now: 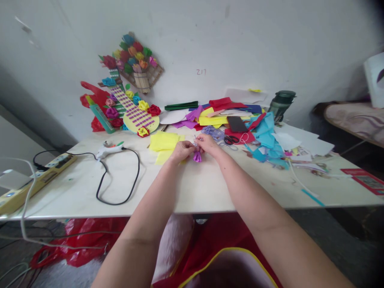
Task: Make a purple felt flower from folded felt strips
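My left hand [183,150] and my right hand [207,145] meet over the middle of the white table [192,188]. Both pinch a small purple folded paper piece [197,157] that hangs between the fingertips. The fingers of each hand are closed on it. Yellow paper sheets [164,143] lie just left of my left hand. A pale purple cut-out [213,132] and black-handled scissors [231,140] lie just beyond my right hand.
A glue gun [108,150] with a looping black cord lies at the left, near a power strip [36,178]. A paper guitar with flowers [132,108] leans on the wall. Coloured paper scraps [264,136], a dark phone [237,124] and a green jar [280,105] crowd the back right.
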Tool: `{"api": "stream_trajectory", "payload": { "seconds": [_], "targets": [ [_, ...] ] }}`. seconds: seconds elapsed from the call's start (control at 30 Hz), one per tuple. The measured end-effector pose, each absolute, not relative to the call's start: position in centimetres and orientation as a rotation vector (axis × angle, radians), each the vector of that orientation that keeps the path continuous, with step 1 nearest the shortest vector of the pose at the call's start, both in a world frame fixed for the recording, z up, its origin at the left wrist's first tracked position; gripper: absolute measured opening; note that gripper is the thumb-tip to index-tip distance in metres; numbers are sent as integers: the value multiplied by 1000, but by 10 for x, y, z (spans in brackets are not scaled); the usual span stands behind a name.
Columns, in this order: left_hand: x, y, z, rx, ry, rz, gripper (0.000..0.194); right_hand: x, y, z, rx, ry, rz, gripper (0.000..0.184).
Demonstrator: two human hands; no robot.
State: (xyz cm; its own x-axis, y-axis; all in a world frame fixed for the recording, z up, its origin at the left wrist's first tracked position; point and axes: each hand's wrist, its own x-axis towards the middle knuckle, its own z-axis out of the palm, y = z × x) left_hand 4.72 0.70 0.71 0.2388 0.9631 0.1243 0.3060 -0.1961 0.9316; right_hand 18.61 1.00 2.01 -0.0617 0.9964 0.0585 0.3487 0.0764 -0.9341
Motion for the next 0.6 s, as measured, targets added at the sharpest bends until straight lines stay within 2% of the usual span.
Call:
{"api": "stream_trajectory", "payload": {
  "seconds": [0.4,0.6],
  "targets": [
    [44,10,3,1751,1164,899,13,186,8,20,-1379,-1529,1008,19],
    [44,8,8,1643,1135,877,10,188,9,21,-1306,-1475,1049,20]
  ]
}}
